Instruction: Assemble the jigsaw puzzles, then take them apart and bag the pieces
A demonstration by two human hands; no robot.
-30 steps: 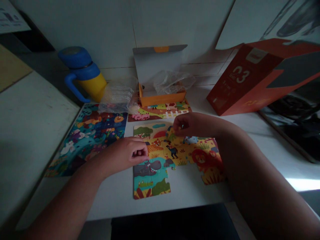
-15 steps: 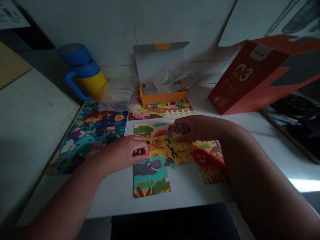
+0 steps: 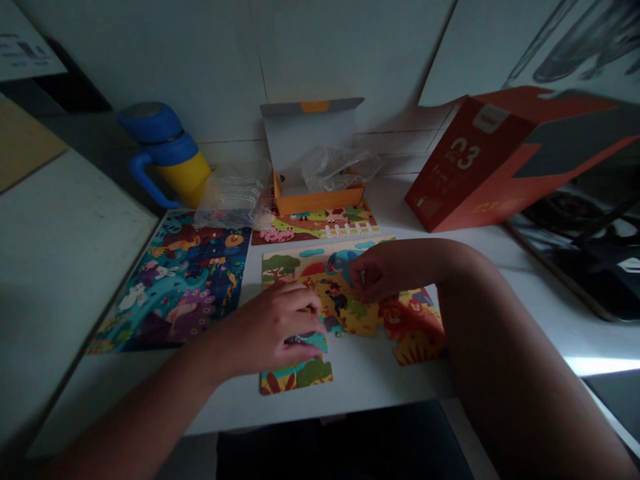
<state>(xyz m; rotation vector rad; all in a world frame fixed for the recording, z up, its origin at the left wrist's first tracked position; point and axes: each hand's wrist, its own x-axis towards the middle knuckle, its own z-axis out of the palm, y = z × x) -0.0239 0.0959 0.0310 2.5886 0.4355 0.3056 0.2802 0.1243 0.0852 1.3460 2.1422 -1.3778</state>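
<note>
A partly joined animal jigsaw puzzle [image 3: 415, 327] lies on the white table [image 3: 380, 373] in front of me. My left hand [image 3: 273, 327] rests on its left side, fingers curled down onto the pieces over the hippo part. My right hand [image 3: 383, 270] sits on the puzzle's upper middle, fingers bent and pressing a piece down; what lies under the fingertips is hidden. A lion piece shows at the right, a green and red corner piece [image 3: 296, 375] at the bottom left.
A finished blue puzzle [image 3: 180, 280] lies left, another puzzle strip [image 3: 315, 225] behind. An open orange box [image 3: 317, 193] with plastic bags [image 3: 237, 197], a blue and yellow jug [image 3: 167, 157] and a red carton [image 3: 500, 160] stand along the wall. A dark stove [image 3: 575, 260] is right.
My left hand slid right and down over the hippo pieces. My right hand moved slightly down onto the middle pieces. The camera view shifted a little.
</note>
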